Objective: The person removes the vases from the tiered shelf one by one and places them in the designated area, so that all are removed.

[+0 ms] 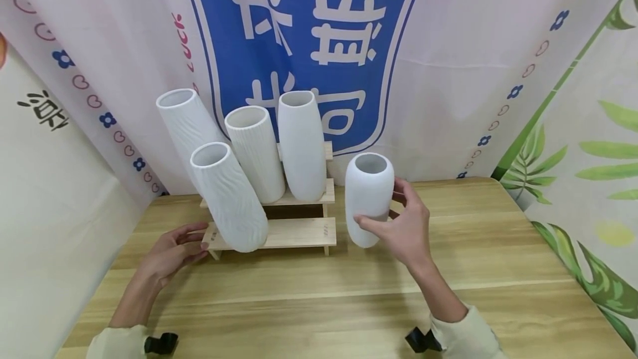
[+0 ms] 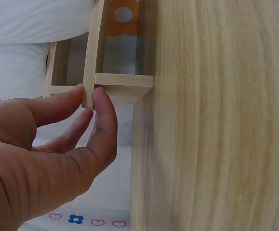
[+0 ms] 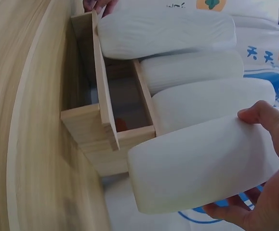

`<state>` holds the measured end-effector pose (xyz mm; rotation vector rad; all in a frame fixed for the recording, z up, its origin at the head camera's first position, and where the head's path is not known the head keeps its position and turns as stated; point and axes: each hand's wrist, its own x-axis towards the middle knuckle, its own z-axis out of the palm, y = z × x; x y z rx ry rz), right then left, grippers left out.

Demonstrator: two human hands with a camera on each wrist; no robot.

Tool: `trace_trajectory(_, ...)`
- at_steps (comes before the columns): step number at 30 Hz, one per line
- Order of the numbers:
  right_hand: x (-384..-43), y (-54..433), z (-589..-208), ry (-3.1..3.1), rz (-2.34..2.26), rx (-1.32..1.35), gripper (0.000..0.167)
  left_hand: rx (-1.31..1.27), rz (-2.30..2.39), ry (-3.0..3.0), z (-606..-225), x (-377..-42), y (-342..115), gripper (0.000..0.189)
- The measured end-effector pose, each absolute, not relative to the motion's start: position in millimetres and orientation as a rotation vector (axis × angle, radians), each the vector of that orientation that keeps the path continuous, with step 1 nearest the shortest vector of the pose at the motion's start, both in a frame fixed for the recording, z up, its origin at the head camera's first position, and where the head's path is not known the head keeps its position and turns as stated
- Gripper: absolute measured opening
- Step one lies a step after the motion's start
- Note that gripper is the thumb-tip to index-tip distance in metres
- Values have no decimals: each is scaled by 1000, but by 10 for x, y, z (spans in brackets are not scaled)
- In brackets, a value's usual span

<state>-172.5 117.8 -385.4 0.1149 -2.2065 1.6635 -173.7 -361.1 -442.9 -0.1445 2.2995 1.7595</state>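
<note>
My right hand (image 1: pixel 406 226) grips a smooth white vase (image 1: pixel 366 204) from its right side, thumb in front and fingers behind. In the right wrist view the base of this vase (image 3: pixel 197 168) is off the table, to the right of the stepped wooden stand (image 1: pixel 294 232). My left hand (image 1: pixel 171 251) pinches the left end of the stand's lowest board (image 2: pixel 88 91) between thumb and fingers. On that board, near its left end, stands a wavy-ribbed white vase (image 1: pixel 229 198). Higher on the stand are a finely ribbed vase (image 1: pixel 256 154), a tall smooth vase (image 1: pixel 302 145) and another wavy vase (image 1: pixel 181 126).
The stand rests on a wood-grain table (image 1: pixel 309 303) against a printed curtain (image 1: pixel 448 71) with a blue panel. Leaf-patterned cloth (image 1: pixel 598 181) hangs at the right, and pale cloth (image 1: pixel 45 198) borders the left. Black wrist straps (image 1: pixel 161 342) show near the sleeves.
</note>
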Motion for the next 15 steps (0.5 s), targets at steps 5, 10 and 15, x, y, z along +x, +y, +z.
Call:
trace_trajectory(5, -1832, 1209, -3917, -2209, 1705, 36, 88, -134, 1770, 2299, -4434, -1745, -3624, 71)
trace_trajectory(10, -1930, 1195, -3970, -2196, 1725, 15, 87, -122, 1778, 2297, -4435, -1747, -3630, 71)
trace_trajectory(15, -2031, 1167, -3996, -2166, 1721, 8, 85, -120, 1773, 2300, -4452, -1755, -3631, 70)
